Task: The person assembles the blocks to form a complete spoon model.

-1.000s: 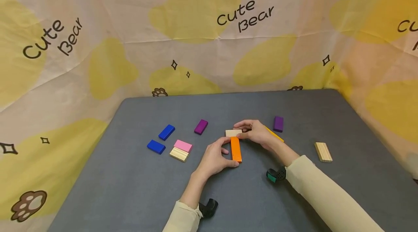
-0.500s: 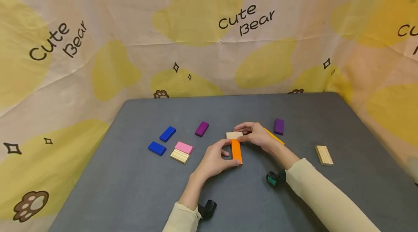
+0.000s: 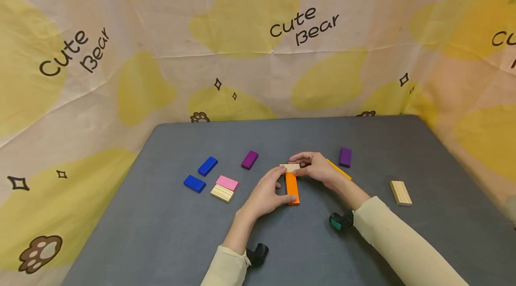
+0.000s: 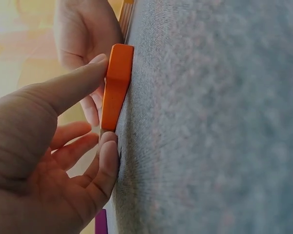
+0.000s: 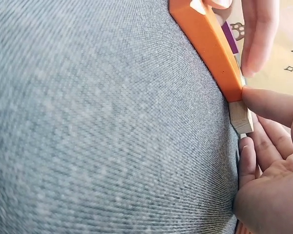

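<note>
An orange wooden block [image 3: 292, 187] lies flat on the grey table, its far end meeting a crosswise pale wooden block [image 3: 288, 168], like a T. My left hand [image 3: 264, 194] holds the orange block, thumb at its near end and index finger at the joint beside the pale block's left end. My right hand [image 3: 316, 167] pinches the pale block, with the thumb by the joint and the fingers behind. In the right wrist view the pale block [image 5: 241, 117] butts against the orange block [image 5: 210, 48]. The left wrist view hides most of the pale block behind the left fingers [image 4: 107, 161].
To the left lie two blue blocks [image 3: 207, 166], a pink block [image 3: 227, 182] beside a plain wooden block [image 3: 222, 193], and a purple block [image 3: 250, 160]. Right of the hands are a yellow-orange block [image 3: 339, 169], another purple block [image 3: 345, 157] and a plain wooden block [image 3: 401, 193].
The left index fingertip has shifted slightly onto the pale block's left end, and the left thumb has moved a little up the orange block. The right hand keeps its hold; the head view tilts slightly.
</note>
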`<move>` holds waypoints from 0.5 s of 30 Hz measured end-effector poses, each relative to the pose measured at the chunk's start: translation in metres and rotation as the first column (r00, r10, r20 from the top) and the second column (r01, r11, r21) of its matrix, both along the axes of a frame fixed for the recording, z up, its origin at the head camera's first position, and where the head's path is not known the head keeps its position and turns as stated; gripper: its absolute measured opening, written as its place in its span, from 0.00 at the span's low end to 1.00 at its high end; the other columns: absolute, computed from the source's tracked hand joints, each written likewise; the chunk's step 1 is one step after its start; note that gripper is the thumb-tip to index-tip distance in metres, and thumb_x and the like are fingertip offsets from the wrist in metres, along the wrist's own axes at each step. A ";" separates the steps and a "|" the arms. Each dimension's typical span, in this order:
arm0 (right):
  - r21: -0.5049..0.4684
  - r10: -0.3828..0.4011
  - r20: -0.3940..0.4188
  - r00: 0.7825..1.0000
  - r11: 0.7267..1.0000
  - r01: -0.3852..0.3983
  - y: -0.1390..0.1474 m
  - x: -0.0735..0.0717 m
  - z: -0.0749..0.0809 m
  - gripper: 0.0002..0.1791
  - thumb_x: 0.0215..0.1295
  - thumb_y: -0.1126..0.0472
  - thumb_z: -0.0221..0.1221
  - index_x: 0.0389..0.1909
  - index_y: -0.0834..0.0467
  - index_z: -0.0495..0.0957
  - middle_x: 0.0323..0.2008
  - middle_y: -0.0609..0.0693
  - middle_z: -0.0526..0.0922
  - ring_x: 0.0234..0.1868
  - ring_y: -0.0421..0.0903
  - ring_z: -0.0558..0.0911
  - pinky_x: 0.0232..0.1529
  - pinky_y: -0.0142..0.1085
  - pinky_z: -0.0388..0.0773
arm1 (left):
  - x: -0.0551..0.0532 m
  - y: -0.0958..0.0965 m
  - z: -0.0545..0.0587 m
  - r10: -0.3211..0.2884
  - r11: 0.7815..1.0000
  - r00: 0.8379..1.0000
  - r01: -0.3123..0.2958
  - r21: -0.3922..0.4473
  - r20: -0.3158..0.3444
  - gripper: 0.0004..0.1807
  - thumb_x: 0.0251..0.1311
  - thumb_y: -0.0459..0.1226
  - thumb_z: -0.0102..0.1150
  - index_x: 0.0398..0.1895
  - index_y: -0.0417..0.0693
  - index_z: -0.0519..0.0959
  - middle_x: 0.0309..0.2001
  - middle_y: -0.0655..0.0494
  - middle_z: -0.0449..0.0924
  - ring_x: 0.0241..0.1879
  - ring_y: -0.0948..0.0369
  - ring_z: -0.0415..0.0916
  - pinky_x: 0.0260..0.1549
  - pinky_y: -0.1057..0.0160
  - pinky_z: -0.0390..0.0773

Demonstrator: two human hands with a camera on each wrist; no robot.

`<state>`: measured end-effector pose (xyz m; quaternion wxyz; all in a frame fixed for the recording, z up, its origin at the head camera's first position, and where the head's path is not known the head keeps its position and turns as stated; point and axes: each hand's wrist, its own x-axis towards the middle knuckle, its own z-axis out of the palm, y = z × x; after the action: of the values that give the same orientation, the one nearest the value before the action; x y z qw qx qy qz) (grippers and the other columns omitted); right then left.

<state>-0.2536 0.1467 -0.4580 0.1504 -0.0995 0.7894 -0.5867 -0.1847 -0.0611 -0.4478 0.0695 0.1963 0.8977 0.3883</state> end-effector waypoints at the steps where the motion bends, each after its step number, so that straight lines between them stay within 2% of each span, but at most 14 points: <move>1: -0.004 -0.002 0.001 1.000 1.000 0.002 0.000 0.000 0.000 0.22 0.58 0.68 0.68 0.55 0.64 0.80 0.49 0.54 0.83 0.45 0.52 0.77 0.45 0.37 0.77 | -0.001 0.000 0.000 -0.007 1.000 1.000 0.007 -0.006 0.001 0.44 0.53 0.47 0.74 0.72 0.46 0.65 0.71 0.52 0.61 0.46 0.59 0.74 0.48 0.61 0.76; 8: 0.001 -0.012 0.018 1.000 1.000 0.012 0.001 0.002 -0.003 0.22 0.58 0.68 0.68 0.55 0.63 0.80 0.50 0.54 0.83 0.45 0.52 0.77 0.45 0.36 0.77 | -0.005 0.001 -0.001 -0.031 0.999 0.999 0.032 -0.026 0.027 0.46 0.51 0.51 0.74 0.71 0.44 0.66 0.71 0.55 0.60 0.48 0.59 0.74 0.49 0.62 0.76; 15: 0.004 -0.016 0.010 1.000 1.000 0.016 -0.001 0.001 0.000 0.22 0.58 0.68 0.68 0.55 0.63 0.80 0.50 0.54 0.83 0.46 0.52 0.76 0.45 0.36 0.77 | -0.008 -0.001 0.001 -0.021 0.997 1.000 0.021 -0.081 -0.008 0.48 0.50 0.56 0.73 0.72 0.46 0.67 0.70 0.56 0.60 0.51 0.56 0.70 0.50 0.58 0.75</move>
<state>-0.2525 0.1458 -0.4577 0.1499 -0.0900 0.7905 -0.5870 -0.1930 -0.0617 -0.4466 0.0777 0.2045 0.9108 0.3502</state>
